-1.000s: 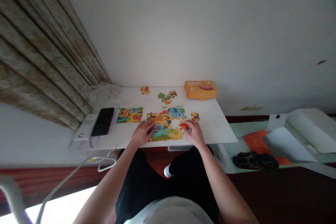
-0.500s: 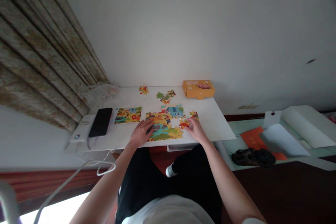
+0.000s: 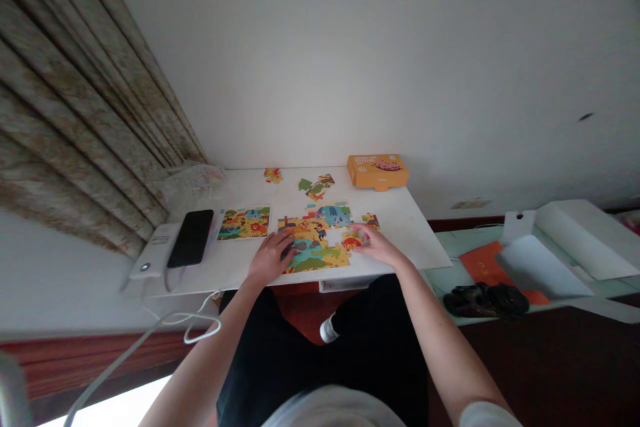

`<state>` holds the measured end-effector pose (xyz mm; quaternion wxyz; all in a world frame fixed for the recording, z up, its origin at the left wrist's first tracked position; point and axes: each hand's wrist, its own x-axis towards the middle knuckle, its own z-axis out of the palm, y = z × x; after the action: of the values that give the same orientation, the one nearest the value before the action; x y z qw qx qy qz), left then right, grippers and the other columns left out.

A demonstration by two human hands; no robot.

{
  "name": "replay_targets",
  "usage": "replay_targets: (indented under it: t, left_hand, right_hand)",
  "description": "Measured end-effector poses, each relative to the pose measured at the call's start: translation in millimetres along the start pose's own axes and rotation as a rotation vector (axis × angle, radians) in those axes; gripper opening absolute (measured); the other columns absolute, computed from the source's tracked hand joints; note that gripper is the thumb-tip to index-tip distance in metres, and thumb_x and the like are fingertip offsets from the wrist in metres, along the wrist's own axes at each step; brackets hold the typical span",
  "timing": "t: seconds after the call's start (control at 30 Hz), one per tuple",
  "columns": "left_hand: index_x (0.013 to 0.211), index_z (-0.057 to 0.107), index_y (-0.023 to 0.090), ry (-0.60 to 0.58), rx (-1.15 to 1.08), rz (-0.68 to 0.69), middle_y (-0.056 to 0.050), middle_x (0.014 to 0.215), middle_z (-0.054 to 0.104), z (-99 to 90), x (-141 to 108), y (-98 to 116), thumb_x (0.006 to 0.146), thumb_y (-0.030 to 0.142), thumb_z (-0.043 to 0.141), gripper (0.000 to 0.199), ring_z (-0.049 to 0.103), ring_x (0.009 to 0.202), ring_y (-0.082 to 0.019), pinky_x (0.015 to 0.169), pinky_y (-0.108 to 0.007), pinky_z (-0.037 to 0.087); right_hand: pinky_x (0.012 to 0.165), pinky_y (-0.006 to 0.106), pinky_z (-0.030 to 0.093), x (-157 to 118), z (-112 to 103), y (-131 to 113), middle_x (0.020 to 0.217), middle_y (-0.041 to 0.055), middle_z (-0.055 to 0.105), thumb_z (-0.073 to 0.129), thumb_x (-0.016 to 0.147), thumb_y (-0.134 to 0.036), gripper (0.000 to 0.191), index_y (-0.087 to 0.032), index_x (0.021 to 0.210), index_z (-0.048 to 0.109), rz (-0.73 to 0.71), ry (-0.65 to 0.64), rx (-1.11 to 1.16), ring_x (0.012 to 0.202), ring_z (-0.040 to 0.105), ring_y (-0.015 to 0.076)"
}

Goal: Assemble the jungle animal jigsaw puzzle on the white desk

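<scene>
A partly joined jigsaw puzzle (image 3: 313, 261) with animals and a pond lies near the front edge of the white table. My left hand (image 3: 271, 257) rests on its left side, palm down with fingers spread. At the right side, my right hand (image 3: 376, 245) grips a puzzle piece (image 3: 352, 242) showing a red and orange figure, thumb and fingers at its edges. That piece lies against or close beside the joined part; I cannot tell if it is locked in. Just beyond the right fingers is another loose puzzle piece (image 3: 371, 220).
A picture card (image 3: 244, 223) lies left of the puzzle, beside a black phone (image 3: 191, 238) on a white power bank. Loose pieces (image 3: 317, 185) and an orange puzzle box (image 3: 379, 172) sit farther back. A white cable (image 3: 203, 320) hangs at the left front.
Both hands stay in nearly the same places. The right fingers have shifted slightly around the piece, and the whole view has moved a little.
</scene>
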<state>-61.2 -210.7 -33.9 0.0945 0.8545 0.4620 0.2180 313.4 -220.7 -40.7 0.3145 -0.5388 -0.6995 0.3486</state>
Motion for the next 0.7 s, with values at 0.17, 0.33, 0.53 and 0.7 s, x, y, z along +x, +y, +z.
replay_targets:
  t: [0.17, 0.33, 0.53, 0.7]
  left_hand:
    - [0.127, 0.070, 0.023, -0.014, 0.010, -0.002, -0.012, 0.144, 0.063, -0.7, 0, 0, 0.100, 0.036, 0.052, 0.036, 0.059, 0.134, -0.028, 0.118, -0.053, 0.043]
    - [0.126, 0.071, 0.022, -0.003, 0.012, 0.002, -0.012, 0.142, 0.064, -0.1, 0, 1, 0.099, 0.036, 0.051, 0.036, 0.059, 0.133, -0.029, 0.118, -0.053, 0.043]
    - [0.128, 0.070, 0.023, -0.002, 0.007, -0.007, -0.012, 0.142, 0.065, 1.9, -1, 0, 0.100, 0.038, 0.051, 0.037, 0.060, 0.132, -0.029, 0.118, -0.054, 0.043]
    - [0.122, 0.072, 0.025, 0.016, -0.012, -0.016, -0.011, 0.137, 0.068, -1.9, 1, 2, 0.101, 0.036, 0.050, 0.033, 0.062, 0.130, -0.028, 0.121, -0.057, 0.037]
  right_hand:
    - [0.103, 0.042, 0.051, -1, 11, 5, 0.135, 0.0075, 0.067, 0.076, 0.078, -0.018, 0.055, -0.028, 0.130, 0.063, -0.004, 0.121, -0.006, 0.122, 0.064, 0.0246]
    - [0.102, 0.042, 0.052, -2, 18, 11, 0.133, 0.0075, 0.066, 0.078, 0.079, -0.024, 0.052, -0.028, 0.129, 0.063, -0.016, 0.214, -0.067, 0.121, 0.063, 0.0256]
    - [0.106, 0.045, 0.051, -5, 22, 7, 0.134, 0.0083, 0.067, 0.072, 0.086, -0.028, 0.040, -0.028, 0.126, 0.067, -0.109, 0.263, -0.158, 0.125, 0.062, 0.0258]
    - [0.111, 0.053, 0.045, -13, 23, -6, 0.129, 0.0067, 0.071, 0.064, 0.094, -0.030, 0.026, -0.030, 0.118, 0.073, -0.174, 0.239, -0.282, 0.121, 0.063, 0.0274]
